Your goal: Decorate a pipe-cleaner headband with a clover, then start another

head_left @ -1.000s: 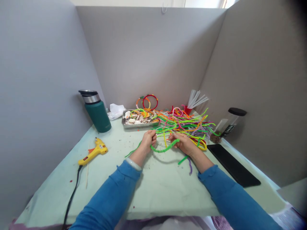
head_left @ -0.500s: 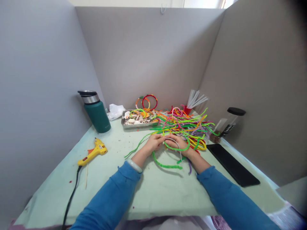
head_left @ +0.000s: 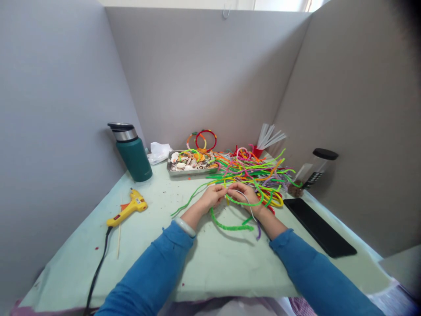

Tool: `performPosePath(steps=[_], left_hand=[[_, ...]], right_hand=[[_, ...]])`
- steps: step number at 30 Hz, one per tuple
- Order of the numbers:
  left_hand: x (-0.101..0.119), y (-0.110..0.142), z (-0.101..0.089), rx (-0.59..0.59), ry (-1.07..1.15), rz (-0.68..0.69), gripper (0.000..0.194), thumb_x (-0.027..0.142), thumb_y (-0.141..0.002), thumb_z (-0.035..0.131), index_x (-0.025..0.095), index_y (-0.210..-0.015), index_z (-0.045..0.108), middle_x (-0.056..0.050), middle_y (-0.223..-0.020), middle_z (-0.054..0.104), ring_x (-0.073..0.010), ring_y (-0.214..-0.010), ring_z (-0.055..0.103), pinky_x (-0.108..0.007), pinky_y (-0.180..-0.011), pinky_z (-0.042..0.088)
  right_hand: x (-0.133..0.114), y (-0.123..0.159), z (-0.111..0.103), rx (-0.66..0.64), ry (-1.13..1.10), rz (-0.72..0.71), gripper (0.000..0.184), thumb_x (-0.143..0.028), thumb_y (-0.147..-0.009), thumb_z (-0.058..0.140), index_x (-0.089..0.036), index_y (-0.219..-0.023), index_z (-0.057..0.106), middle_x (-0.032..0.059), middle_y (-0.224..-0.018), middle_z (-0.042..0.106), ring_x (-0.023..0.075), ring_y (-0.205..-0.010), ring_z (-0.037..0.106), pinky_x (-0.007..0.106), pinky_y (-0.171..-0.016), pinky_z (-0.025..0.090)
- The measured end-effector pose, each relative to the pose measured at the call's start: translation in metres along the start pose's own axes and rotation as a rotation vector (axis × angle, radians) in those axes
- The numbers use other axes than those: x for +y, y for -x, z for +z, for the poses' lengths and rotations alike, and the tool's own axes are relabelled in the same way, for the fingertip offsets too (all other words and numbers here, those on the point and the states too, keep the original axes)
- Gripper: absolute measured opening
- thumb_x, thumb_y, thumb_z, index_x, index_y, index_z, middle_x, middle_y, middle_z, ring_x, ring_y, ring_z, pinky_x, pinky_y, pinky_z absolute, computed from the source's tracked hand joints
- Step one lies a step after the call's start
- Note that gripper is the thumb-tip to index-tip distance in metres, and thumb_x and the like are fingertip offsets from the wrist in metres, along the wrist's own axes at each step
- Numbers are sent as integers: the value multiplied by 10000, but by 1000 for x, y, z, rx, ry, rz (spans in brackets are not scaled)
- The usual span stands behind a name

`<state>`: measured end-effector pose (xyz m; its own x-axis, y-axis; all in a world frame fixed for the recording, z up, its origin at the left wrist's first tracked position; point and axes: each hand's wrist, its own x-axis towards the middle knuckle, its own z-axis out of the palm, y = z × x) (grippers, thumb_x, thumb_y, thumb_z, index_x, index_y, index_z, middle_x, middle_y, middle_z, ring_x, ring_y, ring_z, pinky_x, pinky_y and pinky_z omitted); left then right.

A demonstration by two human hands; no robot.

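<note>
My left hand [head_left: 213, 196] and my right hand [head_left: 243, 197] meet fingertip to fingertip over the table. Both pinch a green pipe cleaner [head_left: 232, 228], whose thick fuzzy end hangs in a curve below the left hand while another part loops across the right hand. A thin white strand [head_left: 249, 205] bends over the right hand too. Just beyond the fingers lies a pile of coloured pipe cleaners [head_left: 250, 169]. The exact spot between the fingertips is too small to make out.
A tray of shells [head_left: 190, 172] stands at the back, with two wrapped rings [head_left: 206, 131] behind it. On the left are a yellow glue gun [head_left: 128, 211] and a green bottle [head_left: 134, 158]. A black slab [head_left: 319, 228] and a clear jar [head_left: 317, 169] are at right.
The fingers have shifted slightly at the pinch. The hanging green end and the white strand have swung a little to the right.
</note>
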<state>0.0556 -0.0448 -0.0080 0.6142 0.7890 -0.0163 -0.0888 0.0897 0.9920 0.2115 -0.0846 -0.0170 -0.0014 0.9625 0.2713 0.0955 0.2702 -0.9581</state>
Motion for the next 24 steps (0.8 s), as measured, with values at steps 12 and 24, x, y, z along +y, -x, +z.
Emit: performPosePath(steps=[12,24], left_hand=[[1,0,1,-2,8,-3,226,327,-749,611,171,-687,459,68,-465,400,-30,-312,276,-184,-334,143],[7,4,2,10,4,-45,230,304,-765,593,178,-668,427,70,-469,392,-27,-299,258,-185,-328,122]], right_hand=[[1,-1,0,8,25,-11,222,-367,-695,670,-173,-772,598,-16,-672,568,95,-539,488,226,-489,416],[-16,4,1,-116,46,-63,226,-341,-697,670,-200,-834,560,24,-797,619,164,-752,588,312,-688,480]])
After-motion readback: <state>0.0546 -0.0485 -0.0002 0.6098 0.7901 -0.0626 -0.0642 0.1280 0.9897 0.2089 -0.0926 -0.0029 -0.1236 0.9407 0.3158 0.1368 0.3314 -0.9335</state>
